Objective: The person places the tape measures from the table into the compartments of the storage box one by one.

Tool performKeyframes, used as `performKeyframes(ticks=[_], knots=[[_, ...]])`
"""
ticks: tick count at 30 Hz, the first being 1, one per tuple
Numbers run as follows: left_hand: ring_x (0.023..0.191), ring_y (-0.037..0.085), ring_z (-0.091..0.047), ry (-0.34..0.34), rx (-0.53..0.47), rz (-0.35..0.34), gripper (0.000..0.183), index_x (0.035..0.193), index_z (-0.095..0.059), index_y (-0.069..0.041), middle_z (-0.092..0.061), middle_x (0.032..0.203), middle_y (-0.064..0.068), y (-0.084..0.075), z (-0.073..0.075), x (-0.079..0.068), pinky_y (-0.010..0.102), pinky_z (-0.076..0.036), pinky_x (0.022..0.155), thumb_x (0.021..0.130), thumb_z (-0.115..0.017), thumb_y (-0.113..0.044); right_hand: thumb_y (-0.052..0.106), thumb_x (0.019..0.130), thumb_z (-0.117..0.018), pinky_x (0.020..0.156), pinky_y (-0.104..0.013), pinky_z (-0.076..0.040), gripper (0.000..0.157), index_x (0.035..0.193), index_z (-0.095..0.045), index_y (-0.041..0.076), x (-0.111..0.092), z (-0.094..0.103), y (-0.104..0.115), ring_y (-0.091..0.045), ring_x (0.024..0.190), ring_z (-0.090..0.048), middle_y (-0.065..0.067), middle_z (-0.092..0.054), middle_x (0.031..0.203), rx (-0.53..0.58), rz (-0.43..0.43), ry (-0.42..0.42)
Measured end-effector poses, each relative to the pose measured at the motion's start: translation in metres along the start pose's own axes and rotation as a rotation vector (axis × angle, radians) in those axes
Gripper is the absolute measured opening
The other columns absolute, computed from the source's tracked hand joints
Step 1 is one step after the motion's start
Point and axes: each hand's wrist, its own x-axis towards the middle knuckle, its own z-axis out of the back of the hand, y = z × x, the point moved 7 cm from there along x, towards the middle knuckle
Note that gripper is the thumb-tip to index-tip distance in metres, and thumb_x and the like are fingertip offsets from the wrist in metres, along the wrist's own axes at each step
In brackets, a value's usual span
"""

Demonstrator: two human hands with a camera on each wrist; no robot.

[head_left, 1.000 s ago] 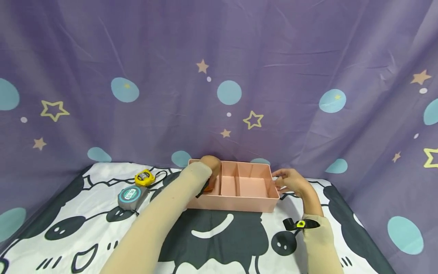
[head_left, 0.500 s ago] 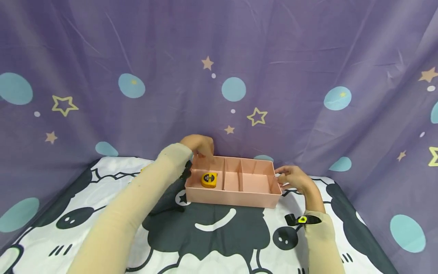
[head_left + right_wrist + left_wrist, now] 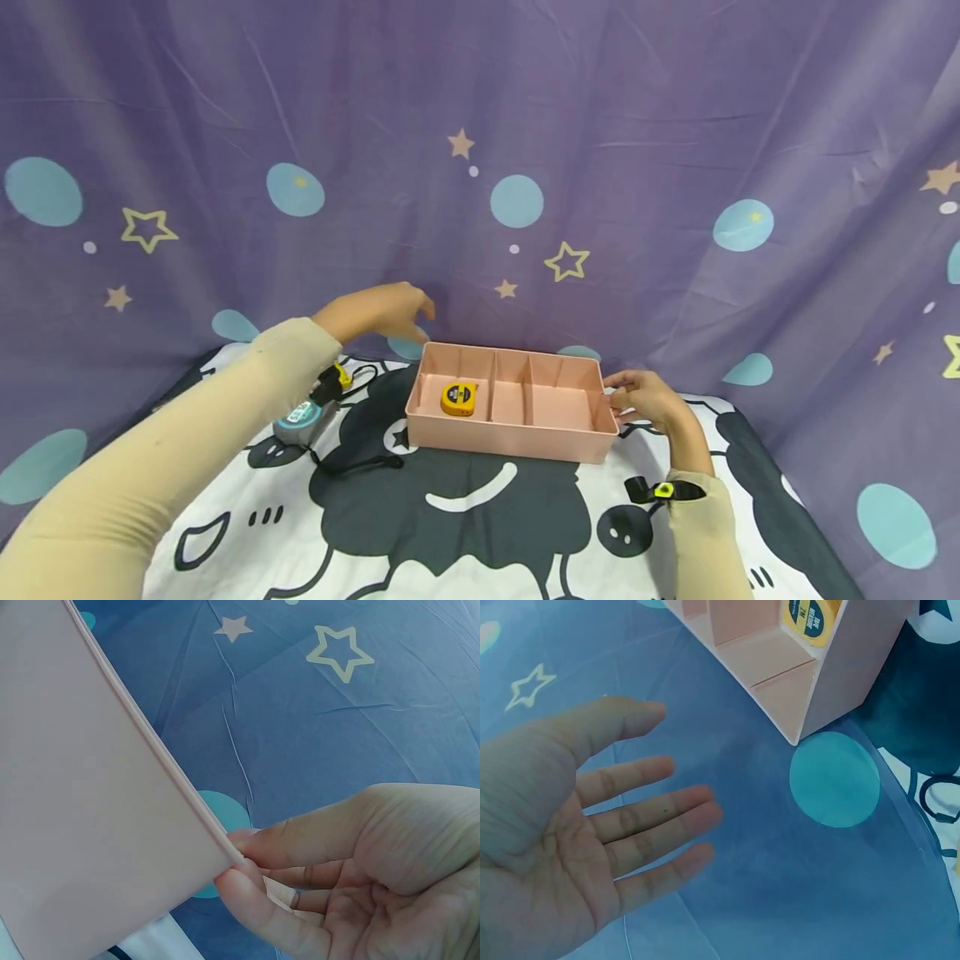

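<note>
A pink divided storage box (image 3: 506, 437) sits at the back middle of the cloth. In its left compartment lies a small yellow tape measure (image 3: 458, 399), also visible in the left wrist view. My left hand (image 3: 384, 312) hovers beyond the box's back left corner. In the left wrist view its fingers are extended and the palm holds nothing. At the box's right end my right hand (image 3: 647, 397) pinches the corner of the rim between thumb and finger, plain in the right wrist view.
Left of the box, a grey tape measure (image 3: 300, 421) with a teal label lies on the patterned cloth (image 3: 465, 533), its strap trailing right. Another yellow tape measure (image 3: 344, 377) is mostly hidden behind the left wrist. A purple curtain (image 3: 637, 167) hangs close behind the box.
My left hand has come out of the box's left compartment and moved left, leaving the yellow tape measure inside. The right hand stays at the box's right end.
</note>
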Motion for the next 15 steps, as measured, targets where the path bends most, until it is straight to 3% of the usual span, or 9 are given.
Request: performKeyframes(ticks=[3, 7, 15], knots=[[0.114, 0.033, -0.066, -0.065, -0.040, -0.009, 0.047, 0.134, -0.064, -0.002, -0.069, 0.125, 0.020, 0.010, 0.002, -0.013, 0.049, -0.055, 0.095, 0.092, -0.072, -0.023, -0.002, 0.093, -0.059, 0.075, -0.035, -0.062, 0.050, 0.138, -0.046, -0.017, 0.002, -0.001, -0.001, -0.014, 0.081, -0.067, -0.009, -0.071, 0.093, 0.003, 0.008, 0.001], [0.124, 0.040, -0.060, -0.161, -0.066, -0.015, 0.049, 0.136, -0.062, -0.001, -0.064, 0.134, 0.022, 0.019, 0.005, -0.026, 0.055, -0.049, 0.104, 0.092, -0.070, -0.022, -0.002, 0.092, -0.059, 0.074, -0.034, -0.062, 0.050, 0.138, -0.046, -0.018, 0.002, 0.000, -0.001, -0.014, 0.080, -0.067, -0.009, -0.070, 0.092, 0.006, 0.013, 0.001], [0.132, 0.047, -0.050, -0.291, -0.127, 0.030, 0.059, 0.144, -0.054, -0.002, -0.052, 0.144, 0.028, 0.046, 0.010, -0.046, 0.062, -0.044, 0.106, 0.091, -0.071, -0.021, -0.001, 0.092, -0.059, 0.074, -0.033, -0.062, 0.051, 0.139, -0.046, -0.016, 0.002, 0.003, -0.001, -0.015, 0.082, -0.068, -0.013, -0.071, 0.098, -0.002, -0.004, 0.002]])
